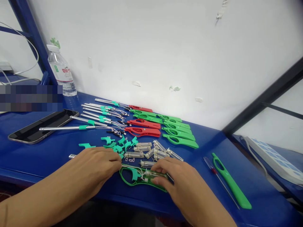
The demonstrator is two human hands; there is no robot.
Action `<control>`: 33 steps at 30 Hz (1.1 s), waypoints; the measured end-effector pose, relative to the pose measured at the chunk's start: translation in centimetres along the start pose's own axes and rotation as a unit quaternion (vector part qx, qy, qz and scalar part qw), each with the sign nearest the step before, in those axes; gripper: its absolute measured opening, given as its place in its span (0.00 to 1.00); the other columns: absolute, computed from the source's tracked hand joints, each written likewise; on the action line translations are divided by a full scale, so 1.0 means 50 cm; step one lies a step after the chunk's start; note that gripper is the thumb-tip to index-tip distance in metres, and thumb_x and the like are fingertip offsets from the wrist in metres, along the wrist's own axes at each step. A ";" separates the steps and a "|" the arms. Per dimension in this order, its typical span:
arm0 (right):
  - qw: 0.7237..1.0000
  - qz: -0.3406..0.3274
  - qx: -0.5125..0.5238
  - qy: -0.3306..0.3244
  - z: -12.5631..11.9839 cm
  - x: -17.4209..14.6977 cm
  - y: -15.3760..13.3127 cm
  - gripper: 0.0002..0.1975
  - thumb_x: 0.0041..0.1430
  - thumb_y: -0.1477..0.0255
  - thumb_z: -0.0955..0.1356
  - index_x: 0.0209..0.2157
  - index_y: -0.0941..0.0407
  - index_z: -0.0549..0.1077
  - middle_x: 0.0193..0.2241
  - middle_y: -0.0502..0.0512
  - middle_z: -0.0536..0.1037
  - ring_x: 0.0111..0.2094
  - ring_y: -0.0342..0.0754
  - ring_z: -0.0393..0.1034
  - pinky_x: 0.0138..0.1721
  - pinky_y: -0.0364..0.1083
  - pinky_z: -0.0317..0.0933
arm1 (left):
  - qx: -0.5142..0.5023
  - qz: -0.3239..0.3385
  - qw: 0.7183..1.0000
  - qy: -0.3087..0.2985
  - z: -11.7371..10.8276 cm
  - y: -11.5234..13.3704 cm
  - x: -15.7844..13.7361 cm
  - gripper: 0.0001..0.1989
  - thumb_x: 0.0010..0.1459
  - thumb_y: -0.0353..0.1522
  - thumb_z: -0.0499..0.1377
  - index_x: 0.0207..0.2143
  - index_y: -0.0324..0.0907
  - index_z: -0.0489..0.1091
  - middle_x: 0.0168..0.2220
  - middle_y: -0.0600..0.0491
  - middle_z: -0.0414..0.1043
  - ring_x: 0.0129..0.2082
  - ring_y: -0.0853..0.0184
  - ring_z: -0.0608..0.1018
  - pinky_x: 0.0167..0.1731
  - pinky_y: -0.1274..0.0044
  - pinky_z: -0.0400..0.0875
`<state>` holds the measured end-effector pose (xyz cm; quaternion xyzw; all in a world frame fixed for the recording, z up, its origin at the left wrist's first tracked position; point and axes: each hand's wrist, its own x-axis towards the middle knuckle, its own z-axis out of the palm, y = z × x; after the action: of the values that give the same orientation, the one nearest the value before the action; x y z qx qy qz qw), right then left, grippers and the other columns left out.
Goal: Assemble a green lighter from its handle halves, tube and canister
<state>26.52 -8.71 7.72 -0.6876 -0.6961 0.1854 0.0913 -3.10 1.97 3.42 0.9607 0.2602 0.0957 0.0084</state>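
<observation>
A green lighter half-shell (129,181) lies open-side up near the table's front edge. Inside it sit a teal trigger (134,174), thin white wires and a clear fuel tank (153,174). My right hand (175,176) has its thumb and fingers closed around the tank end of the shell, hiding part of it. At the shell's left end, my left hand (101,164) pinches the metal tube (72,156), whose tip shows beyond the wrist; the hand covers most of it. Loose teal triggers (121,140) and clear fuel tanks (134,154) lie just behind both hands.
Metal tubes with wires (67,128), red shells (143,131) and green shells (181,141) lie in rows behind. To the right are a screwdriver (222,183) and another green shell (233,186). A phone (44,126) and water bottle (62,72) occupy the left, before a white wall.
</observation>
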 end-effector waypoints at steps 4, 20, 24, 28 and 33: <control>0.995 -0.004 0.004 0.095 -0.011 -0.020 0.039 0.15 0.87 0.65 0.67 0.50 0.43 0.88 0.51 0.50 0.94 0.52 0.61 0.91 0.51 0.56 0.73 | -0.016 0.001 0.999 -0.032 -0.018 0.006 0.012 0.27 0.65 0.12 0.62 0.50 0.50 0.88 0.53 0.51 0.94 0.48 0.47 0.95 0.47 0.59 0.90; 0.930 0.204 -0.031 0.305 -0.043 -0.061 0.220 0.22 0.73 0.49 0.65 0.48 0.43 0.88 0.49 0.58 0.96 0.49 0.70 0.91 0.52 0.63 0.75 | -0.079 -0.018 0.996 -0.036 0.000 0.014 0.008 0.28 0.72 0.16 0.55 0.51 0.52 0.88 0.54 0.51 0.92 0.49 0.51 0.94 0.46 0.64 0.87; 0.891 0.336 -0.022 0.304 -0.066 -0.102 0.332 0.31 0.72 0.42 0.65 0.53 0.48 0.90 0.54 0.71 0.95 0.51 0.82 0.91 0.50 0.71 0.78 | -0.082 -0.022 0.996 -0.036 -0.001 0.015 0.010 0.29 0.72 0.16 0.53 0.53 0.53 0.88 0.55 0.51 0.93 0.51 0.49 0.94 0.49 0.60 0.90; 0.870 0.416 0.018 0.263 -0.075 -0.117 0.414 0.36 0.63 0.37 0.67 0.45 0.52 0.90 0.48 0.81 0.94 0.46 0.88 0.90 0.48 0.76 0.79 | -0.071 -0.027 0.996 -0.052 -0.002 0.017 0.015 0.30 0.71 0.15 0.52 0.53 0.50 0.88 0.56 0.49 0.93 0.51 0.46 0.94 0.49 0.55 0.91; 0.875 0.422 0.066 0.227 -0.062 -0.113 0.459 0.34 0.43 0.30 0.72 0.32 0.45 0.83 0.44 0.79 0.95 0.54 0.89 0.90 0.59 0.74 0.79 | -0.061 -0.035 0.996 -0.058 -0.009 0.024 0.017 0.29 0.72 0.14 0.54 0.53 0.51 0.88 0.56 0.50 0.93 0.52 0.48 0.94 0.51 0.58 0.91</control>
<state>49.13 -14.25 2.47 -0.9317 -0.2861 0.0907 0.2047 -1.85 1.35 4.09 0.9526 0.2869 0.0552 0.0853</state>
